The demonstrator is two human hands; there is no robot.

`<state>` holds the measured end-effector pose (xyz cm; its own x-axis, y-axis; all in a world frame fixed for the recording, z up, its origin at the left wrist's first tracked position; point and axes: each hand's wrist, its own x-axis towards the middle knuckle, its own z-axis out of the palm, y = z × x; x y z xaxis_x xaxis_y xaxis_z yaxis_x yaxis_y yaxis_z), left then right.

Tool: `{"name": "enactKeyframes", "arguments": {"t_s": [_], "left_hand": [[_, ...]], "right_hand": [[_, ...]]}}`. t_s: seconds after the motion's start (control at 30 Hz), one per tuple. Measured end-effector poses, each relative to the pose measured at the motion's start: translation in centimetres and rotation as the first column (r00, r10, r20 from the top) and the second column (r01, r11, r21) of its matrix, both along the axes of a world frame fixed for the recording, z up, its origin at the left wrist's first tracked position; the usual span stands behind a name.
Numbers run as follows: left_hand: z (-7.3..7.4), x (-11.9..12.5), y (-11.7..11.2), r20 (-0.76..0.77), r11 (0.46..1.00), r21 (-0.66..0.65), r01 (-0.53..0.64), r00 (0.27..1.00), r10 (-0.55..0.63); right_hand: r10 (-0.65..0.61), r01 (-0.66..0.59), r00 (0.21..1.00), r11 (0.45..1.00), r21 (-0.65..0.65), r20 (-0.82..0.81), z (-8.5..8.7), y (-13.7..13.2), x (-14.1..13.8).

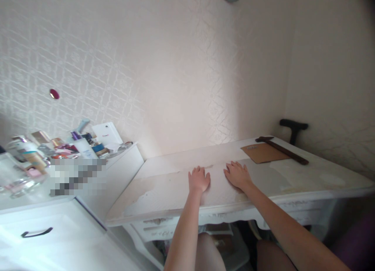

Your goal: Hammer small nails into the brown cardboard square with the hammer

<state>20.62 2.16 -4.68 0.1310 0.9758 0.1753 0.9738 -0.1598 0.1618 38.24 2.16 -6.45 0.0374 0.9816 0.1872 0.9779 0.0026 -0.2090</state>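
Note:
Both of my hands rest on the worn white table [164, 189], whose paint is patchy and peeling. My left hand [199, 180] lies palm down near the middle with its fingers apart and nothing in it. A short gap to the right, my right hand [238, 175] is also palm down, fingers spread and holding nothing. Beyond it lies a flat brown sheet [260, 154], perhaps sandpaper or card. A hammer [288, 151] with a dark wooden handle lies at an angle over the sheet's right edge. Neither hand touches them.
At left stands a white cabinet [58, 220] topped with several cosmetic bottles [84, 148] and a white box [108, 133]. A black T-shaped handle [293, 126] rises behind the table's right back edge. Patterned wallpaper [175, 87] covers the wall. My legs are under the table.

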Motion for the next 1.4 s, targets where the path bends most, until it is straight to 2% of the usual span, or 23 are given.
{"name": "enactKeyframes", "arguments": {"t_s": [1.4], "left_hand": [[-0.03, -0.02, -0.03, 0.001, 1.000, -0.008, 0.003, 1.000, -0.003]], "right_hand": [[0.005, -0.005, 1.000, 1.000, -0.007, 0.001, -0.11, 0.16, 0.05]]}}
